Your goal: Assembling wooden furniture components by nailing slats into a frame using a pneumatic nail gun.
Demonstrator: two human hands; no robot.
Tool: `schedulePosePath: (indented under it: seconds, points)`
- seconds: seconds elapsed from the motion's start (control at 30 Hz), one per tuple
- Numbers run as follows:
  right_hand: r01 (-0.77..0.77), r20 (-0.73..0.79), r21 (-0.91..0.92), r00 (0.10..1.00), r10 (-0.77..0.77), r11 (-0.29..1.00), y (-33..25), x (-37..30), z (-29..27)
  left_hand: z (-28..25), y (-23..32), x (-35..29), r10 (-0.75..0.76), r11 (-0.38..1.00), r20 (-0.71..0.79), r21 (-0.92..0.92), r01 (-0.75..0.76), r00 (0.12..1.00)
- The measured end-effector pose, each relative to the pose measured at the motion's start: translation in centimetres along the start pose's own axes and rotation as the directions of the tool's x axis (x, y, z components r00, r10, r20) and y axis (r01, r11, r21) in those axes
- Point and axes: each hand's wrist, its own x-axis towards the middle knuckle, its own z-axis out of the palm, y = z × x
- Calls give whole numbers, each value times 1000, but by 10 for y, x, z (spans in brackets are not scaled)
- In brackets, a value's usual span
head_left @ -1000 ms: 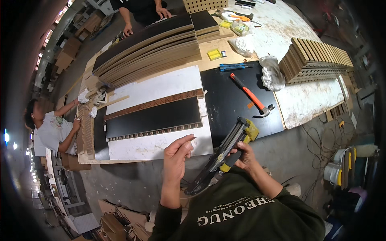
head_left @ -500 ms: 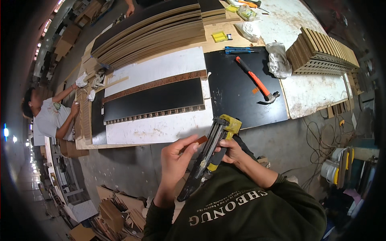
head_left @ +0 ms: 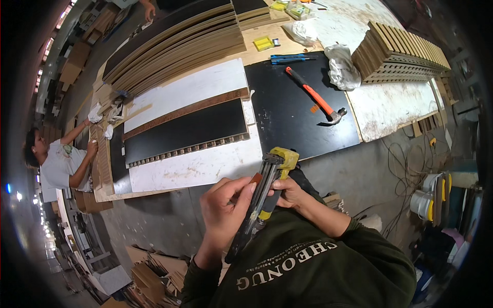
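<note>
Nail gun (head_left: 263, 192): grasped by right hand (head_left: 294, 195)
Left hand (head_left: 222, 205): pinching brown strip (head_left: 256, 178)
Worktable (head_left: 394, 114): far, hammer (head_left: 317, 98) on black panel (head_left: 287, 126)
Floor (head_left: 159, 220): grey, cartons (head_left: 78, 55) far left

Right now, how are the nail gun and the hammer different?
The nail gun is black and yellow; the hammer has an orange and black handle. The nail gun is held in the right hand, while the hammer lies on a black board. The nail gun looks bulky, the hammer slimmer. Both are long tools with some black.
</note>
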Motion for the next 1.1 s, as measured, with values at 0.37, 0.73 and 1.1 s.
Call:
schedulePosePath:
  seconds: [0.37,0.73,1.1]
  points:
    - [30,4,0,1000,-30,1000,1,-5,9,11,-5,-5,291,885,-12,382,-265,957]
    - [37,-144,2,989,-36,999,9,-10,6,1,-27,-12,167,959,21,231,-167,986]
    - [22,-304,-129,951,-61,991,13,-14,24,-1,-31,-9,281,933,87,209,-293,956]
